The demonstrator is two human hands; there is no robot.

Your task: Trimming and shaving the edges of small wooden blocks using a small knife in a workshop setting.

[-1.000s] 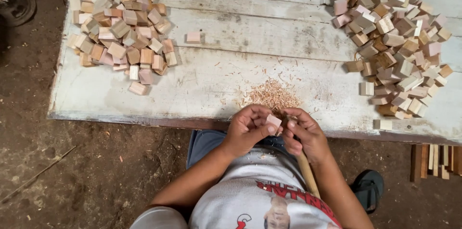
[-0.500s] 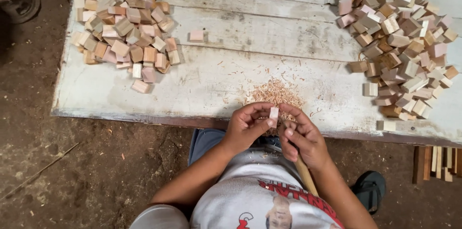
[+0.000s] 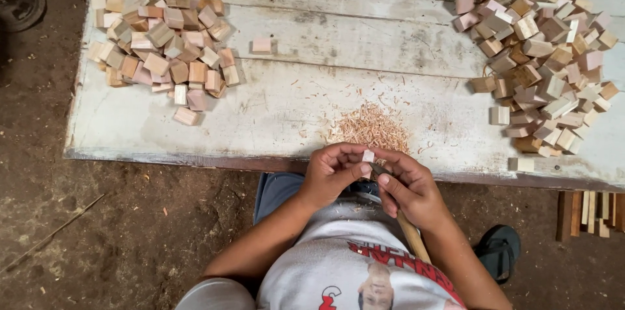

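The worn white plank surface [image 3: 312, 95] fills most of the view, with dirt floor around it. On its right side lies a big heap of small wooden blocks [image 3: 540, 56], and on its left a second heap [image 3: 163, 36], with one loose block [image 3: 262, 45] lying apart from it toward the middle. Near the front edge sits a small mound of pale wood shavings [image 3: 371, 129].

Just over that edge, close to the body, the left hand [image 3: 332, 176] has its fingers closed on a small pale block [image 3: 368, 155], pinched upright between thumb and fingertips. The right hand [image 3: 413, 189] is wrapped around a tool with a long wooden handle [image 3: 411, 235] that runs back under the wrist; its working end meets the block, though the blade itself is too small to make out.

The work in hand looks like trimming the block. To do it well, the pinch should stay low on the block so the fingertips sit clear of the cutting edge, the cuts should be thin and angled away from the holding thumb, and the hands should stay above the shavings mound so the waste falls in one place.
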